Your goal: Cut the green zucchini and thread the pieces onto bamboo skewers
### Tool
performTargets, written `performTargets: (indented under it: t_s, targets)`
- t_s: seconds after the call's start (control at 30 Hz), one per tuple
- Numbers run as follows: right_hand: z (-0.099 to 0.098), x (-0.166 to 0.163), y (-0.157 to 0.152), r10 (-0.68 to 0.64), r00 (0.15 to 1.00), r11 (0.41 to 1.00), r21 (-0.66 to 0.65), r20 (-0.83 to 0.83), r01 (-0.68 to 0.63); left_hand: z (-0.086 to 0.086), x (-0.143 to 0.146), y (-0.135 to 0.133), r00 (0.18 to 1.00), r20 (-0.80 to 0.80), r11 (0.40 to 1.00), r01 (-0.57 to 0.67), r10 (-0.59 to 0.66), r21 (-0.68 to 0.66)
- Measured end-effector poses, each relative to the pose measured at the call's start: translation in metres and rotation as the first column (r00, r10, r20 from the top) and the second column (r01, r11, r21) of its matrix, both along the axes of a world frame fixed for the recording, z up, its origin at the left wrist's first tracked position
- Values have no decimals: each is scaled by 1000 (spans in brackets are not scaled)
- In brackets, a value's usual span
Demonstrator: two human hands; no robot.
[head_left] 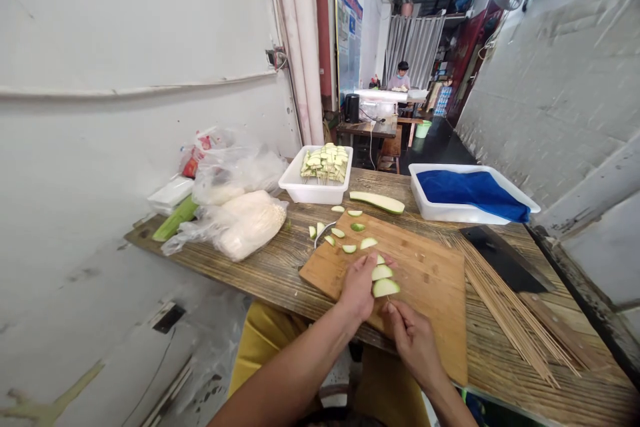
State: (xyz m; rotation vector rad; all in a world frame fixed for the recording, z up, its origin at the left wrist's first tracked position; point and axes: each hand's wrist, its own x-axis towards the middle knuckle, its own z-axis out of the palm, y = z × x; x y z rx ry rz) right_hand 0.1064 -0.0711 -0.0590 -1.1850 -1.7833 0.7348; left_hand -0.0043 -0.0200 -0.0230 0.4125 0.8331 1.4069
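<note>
Over the front of a wooden cutting board (435, 293), my left hand (358, 285) is closed around the side of a row of pale green-edged zucchini slices (383, 273). My right hand (413, 335) pinches the thin end of a bamboo skewer (389, 300) just below the nearest slice. The slices sit in line along the skewer, and the farthest is partly hidden by my left fingers. Several loose zucchini slices (369, 243) lie on the board's far left part and beside it. A halved zucchini (377, 202) rests on the table behind the board.
Right of the board lie many bare bamboo skewers (510, 313) and a dark cleaver (503, 259). A white tub (315, 195) holds skewered slices; another white tub (457, 212) holds a blue cloth (465, 188). Plastic bags (250, 220) stand left. A person (401, 77) sits far back.
</note>
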Motion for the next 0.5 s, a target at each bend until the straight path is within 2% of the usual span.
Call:
performTargets:
  t_s: [0.1, 0.3, 0.5]
  targets:
    - [1, 0, 0, 4, 1000, 1000, 1, 6, -4, 1, -5, 0, 999, 42, 1000, 13, -13, 11]
    - [5, 1, 0, 63, 997, 997, 49, 46, -65, 9, -21, 12, 994, 83, 998, -63, 64, -16]
    - [3, 2, 0, 40, 999, 999, -10, 22, -40, 8, -5, 10, 998, 51, 1000, -20, 21, -9]
